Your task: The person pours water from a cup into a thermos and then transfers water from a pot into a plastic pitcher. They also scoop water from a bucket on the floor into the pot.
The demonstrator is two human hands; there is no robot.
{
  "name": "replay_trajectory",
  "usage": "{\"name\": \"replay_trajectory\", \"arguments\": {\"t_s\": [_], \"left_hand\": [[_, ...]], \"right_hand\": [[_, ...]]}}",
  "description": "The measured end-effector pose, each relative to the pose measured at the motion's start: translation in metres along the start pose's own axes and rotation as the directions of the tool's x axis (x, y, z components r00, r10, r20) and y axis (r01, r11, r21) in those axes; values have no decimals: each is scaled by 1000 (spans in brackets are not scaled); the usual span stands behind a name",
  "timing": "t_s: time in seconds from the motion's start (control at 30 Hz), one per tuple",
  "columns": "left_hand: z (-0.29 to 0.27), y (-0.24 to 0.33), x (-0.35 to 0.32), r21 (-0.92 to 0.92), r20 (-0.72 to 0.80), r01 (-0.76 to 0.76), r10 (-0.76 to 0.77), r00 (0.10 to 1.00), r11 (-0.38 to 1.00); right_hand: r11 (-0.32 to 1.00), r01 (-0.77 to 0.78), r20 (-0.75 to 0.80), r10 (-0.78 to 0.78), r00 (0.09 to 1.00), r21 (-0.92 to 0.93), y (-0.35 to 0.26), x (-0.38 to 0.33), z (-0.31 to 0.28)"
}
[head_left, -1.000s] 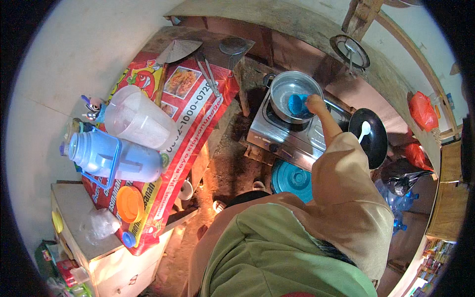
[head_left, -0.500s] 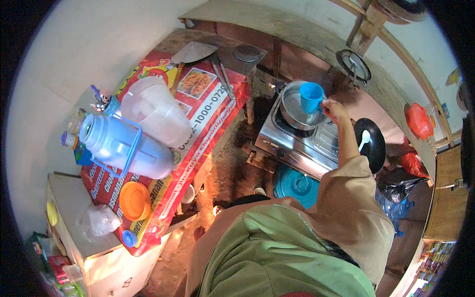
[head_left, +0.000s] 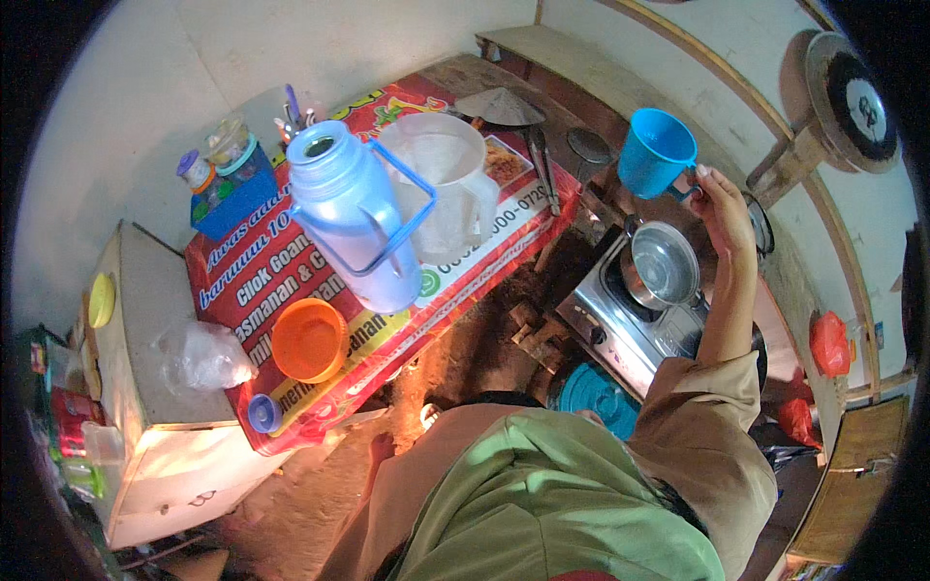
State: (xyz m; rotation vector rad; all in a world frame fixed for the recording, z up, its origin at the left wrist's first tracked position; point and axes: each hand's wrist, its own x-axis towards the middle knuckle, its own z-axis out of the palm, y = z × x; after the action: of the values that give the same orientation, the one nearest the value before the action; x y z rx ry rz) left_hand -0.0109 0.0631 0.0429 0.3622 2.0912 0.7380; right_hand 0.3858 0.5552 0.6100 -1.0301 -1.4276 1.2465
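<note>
My right hand point(head_left: 722, 208) is raised and grips the handle of a blue plastic cup point(head_left: 656, 152), held in the air above and to the left of the stove. Below it a steel pot point(head_left: 662, 265) sits on a silver gas stove point(head_left: 630, 324). My left hand is not in view; only the left sleeve shows at the lower edge. To the left, on a red printed table cover point(head_left: 291, 281), stand a pale blue thermos jug point(head_left: 351, 213) with a blue handle and a clear plastic pitcher point(head_left: 444, 179).
An orange bowl point(head_left: 309, 339) and a small blue lid point(head_left: 263, 413) lie on the cover near its front edge. A clear plastic bag point(head_left: 201, 355) rests on a white cabinet point(head_left: 145, 387). A teal lid point(head_left: 596, 397) lies under the stove. A metal spatula point(head_left: 499, 107) lies at the table's far end.
My right hand has lifted the blue cup out of the steel pot and carried it up and to the left. The view has swung toward the table.
</note>
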Motion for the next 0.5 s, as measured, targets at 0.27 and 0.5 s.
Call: {"name": "replay_trajectory", "arguments": {"t_s": [0.27, 0.5], "left_hand": [[-14, -48, -4, 27, -79, -16, 18, 997, 1000], [-14, -77, -13, -38, -126, -4, 0, 992, 999]], "right_hand": [[994, 110, 187, -106, 977, -9, -51, 4, 133], [960, 262, 312, -221, 924, -97, -70, 6, 226]]}}
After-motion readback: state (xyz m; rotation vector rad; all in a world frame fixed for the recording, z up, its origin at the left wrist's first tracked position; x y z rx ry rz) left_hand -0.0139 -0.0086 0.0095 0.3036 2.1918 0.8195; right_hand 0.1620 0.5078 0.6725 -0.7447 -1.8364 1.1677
